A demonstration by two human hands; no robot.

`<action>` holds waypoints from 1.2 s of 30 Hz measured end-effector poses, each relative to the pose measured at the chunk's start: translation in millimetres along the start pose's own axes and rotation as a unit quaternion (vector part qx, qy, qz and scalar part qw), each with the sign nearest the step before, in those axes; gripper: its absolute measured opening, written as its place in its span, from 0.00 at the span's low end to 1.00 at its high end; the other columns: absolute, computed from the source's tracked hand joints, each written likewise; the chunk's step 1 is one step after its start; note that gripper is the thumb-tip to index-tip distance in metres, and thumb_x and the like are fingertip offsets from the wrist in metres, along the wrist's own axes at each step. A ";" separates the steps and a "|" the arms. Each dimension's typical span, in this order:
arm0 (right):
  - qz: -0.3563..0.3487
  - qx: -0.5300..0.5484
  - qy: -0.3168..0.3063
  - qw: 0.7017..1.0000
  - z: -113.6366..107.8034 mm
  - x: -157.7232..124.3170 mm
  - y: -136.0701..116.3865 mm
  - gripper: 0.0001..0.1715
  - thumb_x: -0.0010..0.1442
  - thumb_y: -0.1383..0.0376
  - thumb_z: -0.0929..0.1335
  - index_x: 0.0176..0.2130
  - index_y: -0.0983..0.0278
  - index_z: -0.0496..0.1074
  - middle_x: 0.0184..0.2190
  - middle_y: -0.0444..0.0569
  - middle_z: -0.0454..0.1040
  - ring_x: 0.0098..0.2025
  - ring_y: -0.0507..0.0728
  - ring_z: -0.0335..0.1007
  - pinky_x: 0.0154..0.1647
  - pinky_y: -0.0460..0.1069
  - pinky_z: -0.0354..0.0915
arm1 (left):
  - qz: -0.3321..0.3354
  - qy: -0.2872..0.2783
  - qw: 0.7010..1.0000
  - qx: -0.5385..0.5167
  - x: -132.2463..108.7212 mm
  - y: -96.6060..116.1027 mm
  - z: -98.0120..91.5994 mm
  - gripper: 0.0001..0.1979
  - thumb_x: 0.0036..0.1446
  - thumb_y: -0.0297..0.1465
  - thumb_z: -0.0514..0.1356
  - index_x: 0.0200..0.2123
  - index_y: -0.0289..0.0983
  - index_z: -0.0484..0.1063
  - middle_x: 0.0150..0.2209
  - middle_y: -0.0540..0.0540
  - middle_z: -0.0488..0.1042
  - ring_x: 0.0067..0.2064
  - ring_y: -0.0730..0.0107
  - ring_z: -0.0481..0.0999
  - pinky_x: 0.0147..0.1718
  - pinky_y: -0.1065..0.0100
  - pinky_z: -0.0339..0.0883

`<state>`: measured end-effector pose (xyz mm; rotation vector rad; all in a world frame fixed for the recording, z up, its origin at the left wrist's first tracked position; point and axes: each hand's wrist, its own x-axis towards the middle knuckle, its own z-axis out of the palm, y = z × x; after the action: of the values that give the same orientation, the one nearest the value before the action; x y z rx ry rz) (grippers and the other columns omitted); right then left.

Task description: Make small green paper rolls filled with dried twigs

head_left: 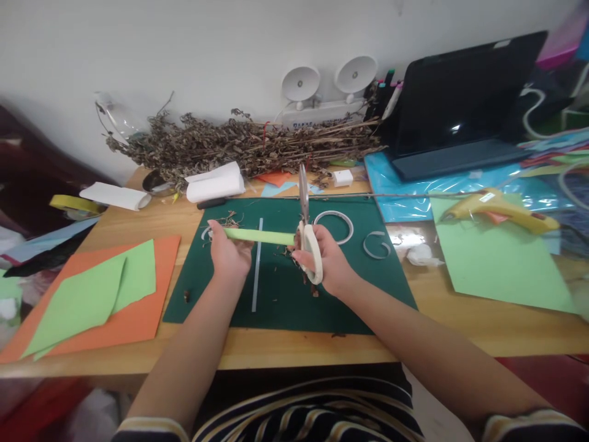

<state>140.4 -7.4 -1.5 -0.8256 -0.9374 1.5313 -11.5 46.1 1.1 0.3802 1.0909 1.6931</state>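
your left hand (227, 255) clasps a green paper roll (260, 236) pointing to 3 o'clock; hold it square to the closed scissors (306, 230) your right hand (329, 263) grips, blades at 12 o'clock.

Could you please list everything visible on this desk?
dark green cutting mat: one, green, centre
pale green paper strip: one, green, in left grip
cream-handled metal scissors: one, cream, in right grip
clear plastic glue stick: one, clear, on mat
orange paper sheet: one, orange, left
yellow hot-glue gun: one, yellow, right
black laptop: one, black, back right
dried brown branches: bundle, brown, along wall
left grip: one, bare, holds strip
right grip: one, bare, holds scissors
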 end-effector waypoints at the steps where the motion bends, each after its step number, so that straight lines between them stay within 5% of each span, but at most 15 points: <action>1: 0.000 0.002 0.015 1.000 -0.4 0.4 0.2 0.21 0.38 0.67 0.70 0.31 0.61 0.57 0.25 0.38 0.66 0.23 0.44 0.60 0.18 0.40 0.55 | 0.014 -0.011 1.000 0.013 -0.1 -0.4 -0.7 0.17 0.51 0.44 0.51 0.24 0.38 0.53 0.16 0.57 0.59 0.14 0.81 0.62 0.14 0.77 0.57; 5: 0.000 0.002 0.062 0.998 -6.8 4.6 -2.8 0.23 0.38 0.65 0.70 0.33 0.61 0.56 0.25 0.39 0.67 0.21 0.44 0.59 0.17 0.41 0.55 | 0.061 -0.138 0.982 0.113 3.4 7.5 -6.3 0.17 0.44 0.39 0.59 0.23 0.38 0.53 0.12 0.61 0.53 0.10 0.84 0.52 0.09 0.80 0.46; 8: -0.014 -0.020 0.082 0.996 -16.7 10.8 -9.1 0.22 0.38 0.63 0.70 0.32 0.62 0.57 0.22 0.37 0.65 0.21 0.45 0.59 0.18 0.41 0.55 | 0.060 -0.274 0.928 0.244 10.7 21.0 -14.6 0.15 0.41 0.36 0.61 0.23 0.37 0.56 0.13 0.59 0.60 0.10 0.84 0.54 0.09 0.79 0.48; 11: -0.026 -0.054 0.084 0.995 -25.4 15.5 -16.5 0.21 0.38 0.62 0.71 0.30 0.62 0.58 0.18 0.35 0.60 0.19 0.45 0.57 0.17 0.41 0.52 | 0.012 -0.372 0.834 0.407 12.3 32.1 -19.2 0.12 0.41 0.34 0.62 0.25 0.36 0.60 0.18 0.54 0.67 0.15 0.81 0.62 0.14 0.77 0.55; 13: -0.037 -0.059 0.082 0.994 -27.1 15.6 -20.0 0.22 0.37 0.61 0.71 0.30 0.62 0.58 0.18 0.35 0.59 0.19 0.44 0.57 0.17 0.42 0.52 | -0.012 -0.425 0.746 0.513 6.2 34.1 -16.8 0.11 0.42 0.34 0.60 0.30 0.36 0.63 0.22 0.53 0.68 0.20 0.77 0.67 0.20 0.74 0.61; 15: -0.042 -0.051 0.062 0.996 -24.6 12.8 -21.1 0.22 0.37 0.61 0.72 0.30 0.62 0.58 0.20 0.36 0.60 0.19 0.44 0.57 0.17 0.42 0.53 | 0.003 -0.468 0.653 0.596 -4.5 30.9 -11.0 0.12 0.45 0.36 0.58 0.33 0.37 0.65 0.24 0.52 0.69 0.24 0.73 0.68 0.24 0.70 0.62; 17: -0.042 -0.034 0.018 0.998 -20.0 8.4 -20.5 0.22 0.38 0.60 0.71 0.31 0.62 0.59 0.24 0.38 0.63 0.21 0.45 0.59 0.19 0.43 0.55 | 0.054 -0.490 0.596 0.635 -16.1 23.8 -5.0 0.12 0.46 0.39 0.56 0.31 0.37 0.66 0.25 0.51 0.69 0.27 0.70 0.68 0.25 0.70 0.60; 19: -0.034 -0.023 -0.029 0.999 -16.7 4.5 -20.0 0.22 0.40 0.58 0.70 0.33 0.61 0.58 0.26 0.40 0.64 0.22 0.46 0.60 0.20 0.43 0.56 | 0.070 -0.510 0.599 0.613 -24.6 15.9 -2.2 0.14 0.49 0.41 0.54 0.31 0.36 0.65 0.27 0.50 0.68 0.28 0.71 0.67 0.26 0.71 0.60; 22: -0.041 -0.079 -0.053 0.995 -20.0 3.3 -22.5 0.21 0.45 0.54 0.67 0.35 0.60 0.57 0.25 0.41 0.63 0.24 0.48 0.61 0.21 0.44 0.57 | 0.049 -0.502 0.683 0.528 -27.0 9.4 -5.9 0.17 0.50 0.45 0.51 0.30 0.35 0.62 0.22 0.53 0.63 0.21 0.76 0.63 0.20 0.73 0.58; 25: -0.057 -0.339 -0.033 0.939 -29.1 6.3 -27.7 0.16 0.50 0.52 0.61 0.34 0.61 0.58 0.27 0.44 0.65 0.26 0.49 0.62 0.24 0.46 0.58 | 0.090 -0.470 0.744 0.466 -20.6 11.8 -13.8 0.20 0.50 0.47 0.50 0.24 0.35 0.59 0.17 0.54 0.59 0.18 0.78 0.61 0.19 0.73 0.56; 29: -0.031 -0.659 -0.058 0.749 -29.6 7.0 -27.2 0.12 0.50 0.58 0.62 0.27 0.64 0.63 0.24 0.48 0.66 0.27 0.54 0.62 0.25 0.48 0.56 | 0.180 -0.499 0.713 0.459 -14.7 18.1 -18.2 0.23 0.51 0.48 0.47 0.18 0.34 0.58 0.15 0.51 0.60 0.19 0.77 0.61 0.21 0.72 0.53; 31: -0.026 -0.716 -0.091 0.692 -24.5 5.2 -23.5 0.11 0.49 0.60 0.62 0.27 0.65 0.65 0.26 0.50 0.66 0.28 0.56 0.63 0.25 0.48 0.56 | 0.190 -0.529 0.692 0.453 -14.9 18.7 -17.6 0.24 0.52 0.47 0.46 0.17 0.34 0.59 0.15 0.51 0.61 0.19 0.76 0.60 0.21 0.72 0.53; 36: -0.059 -0.725 -0.139 0.672 -20.1 3.1 -19.9 0.13 0.52 0.61 0.62 0.35 0.67 0.67 0.35 0.55 0.66 0.37 0.58 0.64 0.35 0.51 0.60 | 0.203 -0.564 0.670 0.437 -16.8 16.0 -16.6 0.26 0.53 0.49 0.41 0.18 0.34 0.61 0.17 0.49 0.63 0.20 0.75 0.63 0.21 0.72 0.54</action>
<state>166.4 -0.1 7.4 -1.5375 -2.4610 0.4825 -25.6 22.7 9.4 2.0916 0.7321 0.7360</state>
